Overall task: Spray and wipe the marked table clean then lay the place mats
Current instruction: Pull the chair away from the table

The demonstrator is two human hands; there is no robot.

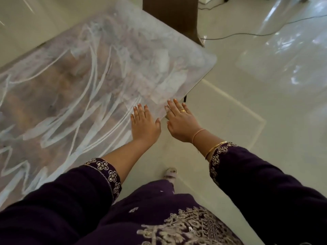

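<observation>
A glass-topped table (200,55) fills the left and middle of the view, its surface covered with white zigzag marks (58,138) and smeared patches. My left hand (145,124) lies flat, fingers spread, at the table's near right edge. My right hand (180,121) sits just beside it, also flat with fingers apart, fingertips touching the edge near the corner. Neither hand holds anything. No spray bottle, cloth or place mats are in view.
A dark brown chair back (173,13) stands at the table's far side. A grey cable (256,32) runs over the glossy pale floor (265,85) to the right. My foot (170,172) is on the floor beside the table.
</observation>
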